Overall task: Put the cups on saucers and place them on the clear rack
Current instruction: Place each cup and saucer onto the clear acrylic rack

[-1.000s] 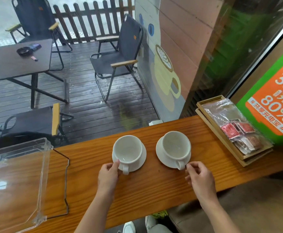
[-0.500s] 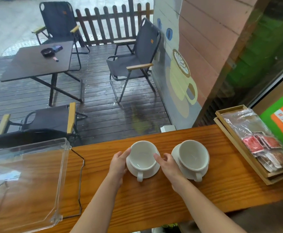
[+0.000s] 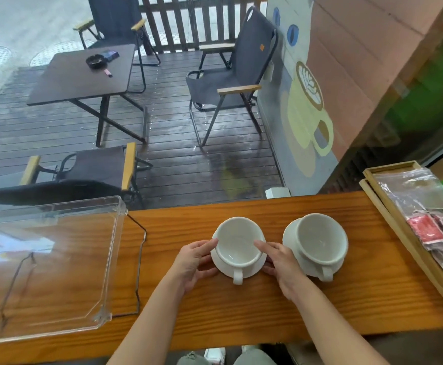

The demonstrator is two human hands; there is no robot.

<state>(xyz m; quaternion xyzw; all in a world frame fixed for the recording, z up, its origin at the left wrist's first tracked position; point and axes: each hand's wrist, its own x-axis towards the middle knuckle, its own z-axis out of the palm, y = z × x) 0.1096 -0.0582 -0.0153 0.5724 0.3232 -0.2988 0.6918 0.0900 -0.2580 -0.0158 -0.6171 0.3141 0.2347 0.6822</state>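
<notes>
Reaching out from the near edge of the wooden counter [image 3: 241,312], two bare forearms meet around the left cup [image 3: 239,242], which sits on its saucer [image 3: 249,270] with the handle turned toward the person. The left hand [image 3: 192,262] cups the saucer's left side, fingers curled under the rim and thumb lying against the cup wall; the right hand [image 3: 279,263] does the same on the right side, thumb up against the cup and fingers tucked at the saucer's edge. So both hands are closed on that one saucer, pinching it from either side, and it looks to rest on the wood. Just beside it to the right stands the second cup [image 3: 320,239] on its own saucer [image 3: 291,235], handle also facing near, untouched. Off to the left, well apart from the cups, the clear rack [image 3: 109,259] sits on a thin wire frame [image 3: 140,259] on the counter. At the right end lies a wooden tray [image 3: 389,206] with a plastic bag of red packets [image 3: 426,229]. Beyond the counter, through the glass, a dark table [image 3: 83,77] and folding chairs [image 3: 228,83] stand on a wet deck.
</notes>
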